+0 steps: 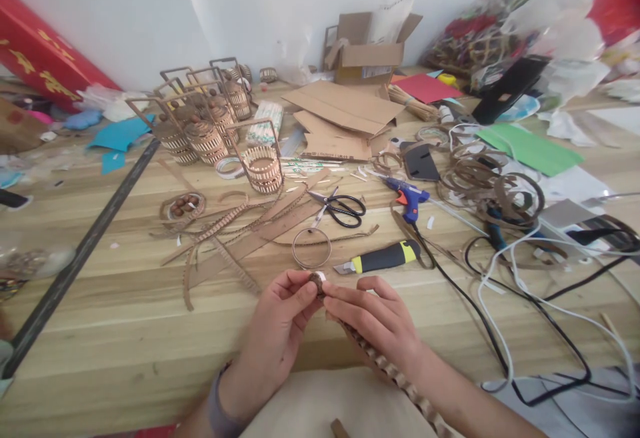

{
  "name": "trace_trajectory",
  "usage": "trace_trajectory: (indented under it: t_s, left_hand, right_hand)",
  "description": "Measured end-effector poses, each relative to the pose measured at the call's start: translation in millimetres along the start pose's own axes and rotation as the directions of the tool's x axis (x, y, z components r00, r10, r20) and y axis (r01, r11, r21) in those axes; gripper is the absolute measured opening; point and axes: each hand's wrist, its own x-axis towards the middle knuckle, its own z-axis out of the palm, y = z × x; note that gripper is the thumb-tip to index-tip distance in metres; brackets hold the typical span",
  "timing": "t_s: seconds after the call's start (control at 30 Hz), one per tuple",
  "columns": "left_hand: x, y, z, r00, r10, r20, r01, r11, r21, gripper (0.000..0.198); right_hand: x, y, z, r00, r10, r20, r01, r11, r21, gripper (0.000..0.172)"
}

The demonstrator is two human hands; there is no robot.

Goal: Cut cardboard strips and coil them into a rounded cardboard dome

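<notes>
Near the table's front edge, my left hand (280, 325) pinches a small brown roll (315, 283) between thumb and fingers. A bit of white shows at the roll's top. My right hand (377, 321) is closed on a corrugated cardboard strip (395, 377), its fingertips touching the roll. The strip runs from under my right palm down toward my lap; where it meets the roll is partly hidden by my fingers. Just beyond my hands lie a thin ring (312, 267), a utility knife (380, 258) and black-handled scissors (345, 210).
A blue glue gun (411, 199) trails a black cable on the right, near coiled cardboard strips (470, 165). Small handled baskets (205, 138) stand back left. A bowl of brown balls (183, 207), loose strips (225, 225), cardboard sheets (345, 108) and an open box (370, 58) lie beyond.
</notes>
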Motion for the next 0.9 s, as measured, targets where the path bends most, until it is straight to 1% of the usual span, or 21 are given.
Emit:
trace_trajectory:
  t_s: [0.1, 0.13, 0.17, 0.2, 0.3, 0.37, 0.47, 0.57, 0.73, 0.9]
  left_hand:
    - [4.2, -0.3, -1.7, 1.000, -0.003, -0.005, 0.003, 0.999, -0.033, 0.034]
    - [5.6, 0.0, -2.1, 1.000, -0.004, -0.010, 0.004, 0.999, -0.037, 0.034]
    - [6.9, 0.2, -2.3, 1.000, -0.006, -0.012, 0.006, 0.999, -0.036, 0.034]
    - [8.0, 0.4, -2.3, 1.000, -0.007, -0.011, 0.007, 0.999, -0.033, 0.034]
    - [10.0, 0.4, -0.8, 1.000, -0.011, 0.007, 0.012, 1.000, -0.025, 0.032]
    - [10.5, 0.1, 1.0, 1.000, -0.013, 0.023, 0.014, 1.000, -0.018, 0.031]
    - [10.4, -0.2, 2.8, 0.999, -0.018, 0.035, 0.019, 1.000, -0.004, 0.029]
    - [10.1, -0.6, 2.6, 1.000, -0.011, 0.028, 0.011, 1.000, 0.018, 0.027]
    - [9.7, -1.1, 2.1, 1.000, 0.011, 0.027, -0.012, 0.999, 0.052, 0.027]
    - [9.3, -1.3, 3.6, 1.000, 0.009, 0.008, -0.010, 0.999, 0.048, 0.028]
  right_hand:
    - [-1.1, 2.6, 0.7, 1.000, -0.014, 0.017, 0.014, 1.000, 0.028, 0.025]
    - [-1.2, 3.5, 0.7, 1.000, -0.001, 0.016, 0.000, 0.999, 0.050, 0.026]
    - [-0.9, 4.2, 0.5, 0.999, 0.047, 0.002, -0.047, 0.996, 0.074, 0.026]
    - [-0.1, 4.8, 0.2, 0.993, 0.119, -0.018, -0.117, 0.988, 0.098, 0.026]
    - [6.0, 6.0, -0.7, 0.937, 0.340, -0.079, -0.325, 0.932, 0.163, 0.020]
    - [12.4, 7.0, -0.9, 0.919, 0.391, -0.046, -0.374, 0.905, 0.204, 0.015]
    - [20.2, 8.8, -0.9, 0.923, 0.384, 0.028, -0.381, 0.898, 0.221, 0.012]
    - [21.9, 10.4, -1.5, 0.935, 0.349, 0.069, -0.355, 0.923, 0.150, 0.011]
    - [16.2, 10.9, -2.9, 0.943, 0.322, 0.087, -0.324, 0.946, 0.016, 0.011]
    - [13.8, 9.7, -1.7, 0.946, 0.315, 0.074, -0.314, 0.949, -0.031, 0.012]
